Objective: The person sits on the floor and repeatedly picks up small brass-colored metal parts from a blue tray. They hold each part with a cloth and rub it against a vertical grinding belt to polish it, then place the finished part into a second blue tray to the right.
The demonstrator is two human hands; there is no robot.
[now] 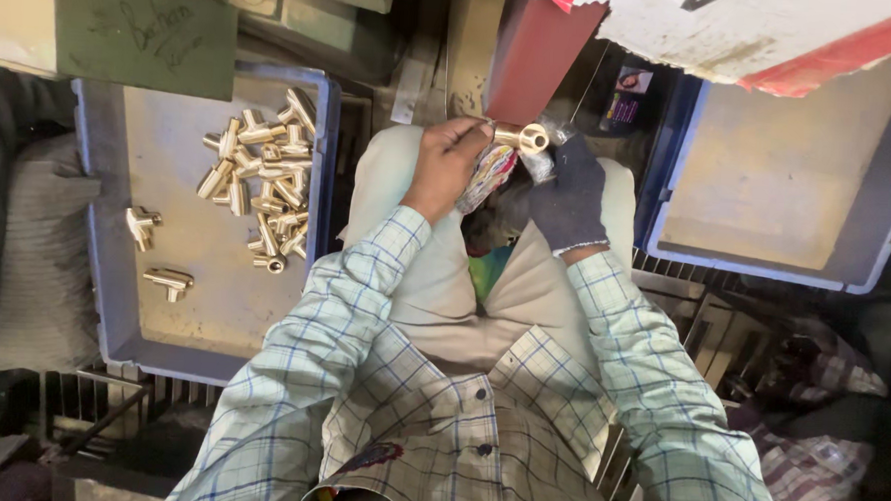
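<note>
From the head camera, looking down over a checked shirt and pale trousers, both hands meet just above the lap at a brass fitting (524, 137), a short T-shaped piece with a round open end facing the camera. The left hand (447, 160), bare, has its fingers curled shut around the fitting's left end, and a bunched multicoloured cloth (487, 174) lies under its palm. The right hand (571, 191), in a dark knitted glove, closes on the fitting's right side with its fingertips pressed against it. The fitting sits at the lower edge of a dark red abrasive belt (535, 46) that slopes upward and away from the hands; whether the metal touches the belt cannot be told. To the person's left a blue plastic tray (113, 306) holds a heap of similar brass fittings (263, 177) near its right wall, with two single T-shaped pieces (155, 253) lying apart from the heap. To the person's right stands a second blue tray (871, 264) with a bare, dusty floor
</note>
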